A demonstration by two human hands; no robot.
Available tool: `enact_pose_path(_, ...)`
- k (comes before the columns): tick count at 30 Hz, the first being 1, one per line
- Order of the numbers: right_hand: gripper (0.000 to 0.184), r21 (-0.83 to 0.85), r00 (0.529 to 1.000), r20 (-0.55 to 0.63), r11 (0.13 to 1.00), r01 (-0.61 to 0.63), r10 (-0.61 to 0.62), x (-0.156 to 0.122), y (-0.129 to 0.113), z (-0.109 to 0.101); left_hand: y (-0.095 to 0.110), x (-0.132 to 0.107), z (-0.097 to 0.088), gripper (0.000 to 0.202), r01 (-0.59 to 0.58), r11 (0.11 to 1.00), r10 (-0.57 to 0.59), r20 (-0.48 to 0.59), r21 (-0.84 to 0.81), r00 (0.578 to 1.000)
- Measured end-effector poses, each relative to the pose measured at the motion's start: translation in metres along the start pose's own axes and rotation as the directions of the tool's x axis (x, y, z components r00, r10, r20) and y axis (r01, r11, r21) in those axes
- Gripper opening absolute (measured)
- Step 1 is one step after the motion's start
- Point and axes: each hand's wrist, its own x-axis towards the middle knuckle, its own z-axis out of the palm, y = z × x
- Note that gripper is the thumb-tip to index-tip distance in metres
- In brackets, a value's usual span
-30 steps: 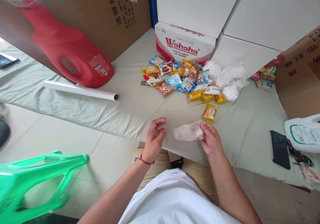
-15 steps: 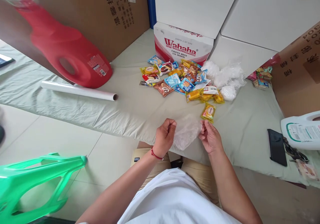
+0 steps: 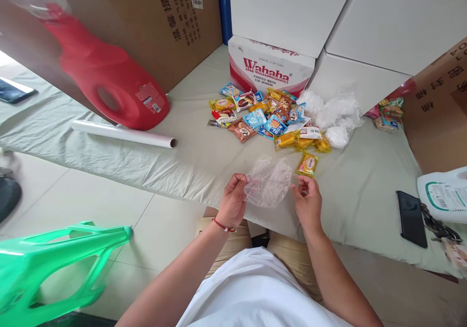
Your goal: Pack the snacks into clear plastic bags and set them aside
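My left hand (image 3: 234, 198), with a red bracelet at the wrist, pinches the left edge of a clear plastic bag (image 3: 269, 183). The bag is thin and crumpled and spreads out over the front of the cloth. My right hand (image 3: 307, 200) is off the bag's right side, its fingers curled but apart, with nothing visible in them. Just beyond those fingertips lies a single yellow-wrapped snack (image 3: 307, 163). Behind it is a heap of small wrapped snacks (image 3: 275, 124) in blue, brown, red and yellow. White bundled plastic bags (image 3: 337, 118) lie to the heap's right.
A Wahaba-style water carton (image 3: 268, 69) stands behind the snacks. At left are a red jug (image 3: 120, 86) and a white roll (image 3: 126, 135). A black phone (image 3: 411, 218), keys (image 3: 440, 227) and a white jug (image 3: 445, 195) are at right. A green stool (image 3: 69, 263) stands on the floor.
My right hand has let go of the bag's right side and its fingers have opened a little. The bag now hangs from my left hand alone, raised and spread more. The view has shifted slightly.
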Motion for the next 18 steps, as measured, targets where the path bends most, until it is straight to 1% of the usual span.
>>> enact_pose_path(1,0.024,-0.057,0.998,0.007,0.996,0.069,-0.069,-0.003,-0.003,-0.001,0.0,-0.001,0.0,0.036,0.026,0.999,-0.026,0.011,-0.031,1.0)
enact_pose_path(2,0.017,-0.095,0.991,0.052,0.987,0.131,-0.126,-0.006,-0.007,-0.002,0.0,-0.001,0.001,0.036,0.055,0.997,-0.053,0.029,-0.063,0.998)
enact_pose_path(3,0.014,-0.114,0.977,0.123,0.975,0.189,-0.175,-0.011,-0.012,-0.002,0.0,-0.002,0.002,0.037,0.084,0.992,-0.08,0.049,-0.092,0.996)
enact_pose_path(4,0.013,-0.125,0.954,0.201,0.96,0.252,-0.224,-0.015,-0.018,0.0,0.0,-0.003,0.004,0.038,0.111,0.987,-0.104,0.066,-0.116,0.992)
enact_pose_path(6,0.015,-0.146,0.88,0.327,0.902,0.406,-0.343,-0.025,-0.028,0.006,0.001,-0.005,0.007,0.038,0.143,0.979,-0.132,0.081,-0.145,0.988)
enact_pose_path(8,0.032,-0.186,0.789,0.414,0.806,0.561,-0.454,-0.034,-0.034,0.014,0.003,-0.005,0.009,0.038,0.149,0.976,-0.139,0.076,-0.16,0.987)
enact_pose_path(9,0.042,-0.213,0.746,0.451,0.753,0.623,-0.49,-0.037,-0.035,0.018,0.004,-0.005,0.01,0.038,0.151,0.974,-0.141,0.072,-0.166,0.987)
enact_pose_path(10,0.046,-0.243,0.71,0.49,0.703,0.669,-0.506,-0.04,-0.034,0.021,0.005,-0.005,0.011,0.037,0.152,0.973,-0.142,0.068,-0.173,0.987)
enact_pose_path(11,0.042,-0.268,0.684,0.527,0.664,0.698,-0.505,-0.041,-0.032,0.023,0.005,-0.005,0.011,0.037,0.149,0.972,-0.14,0.064,-0.18,0.988)
enact_pose_path(12,0.032,-0.286,0.668,0.557,0.641,0.712,-0.494,-0.042,-0.029,0.025,0.005,-0.005,0.01,0.037,0.145,0.972,-0.136,0.059,-0.187,0.989)
enact_pose_path(13,0.021,-0.29,0.663,0.571,0.636,0.715,-0.484,-0.042,-0.026,0.026,0.004,-0.004,0.009,0.037,0.138,0.971,-0.131,0.05,-0.193,0.99)
enact_pose_path(14,0.016,-0.278,0.668,0.568,0.652,0.706,-0.48,-0.041,-0.024,0.026,0.003,-0.004,0.008,0.037,0.135,0.971,-0.13,0.04,-0.198,0.991)
enact_pose_path(15,0.015,-0.25,0.683,0.552,0.687,0.682,-0.478,-0.039,-0.021,0.025,0.001,-0.003,0.007,0.037,0.138,0.969,-0.135,0.03,-0.203,0.99)
enact_pose_path(16,0.015,-0.21,0.707,0.528,0.735,0.645,-0.47,-0.037,-0.02,0.024,-0.001,-0.002,0.005,0.037,0.149,0.967,-0.147,0.021,-0.206,0.989)
enact_pose_path(18,0.012,-0.124,0.77,0.474,0.834,0.538,-0.427,-0.034,-0.019,0.02,-0.004,-0.001,0.003,0.036,0.178,0.961,-0.182,0.001,-0.211,0.983)
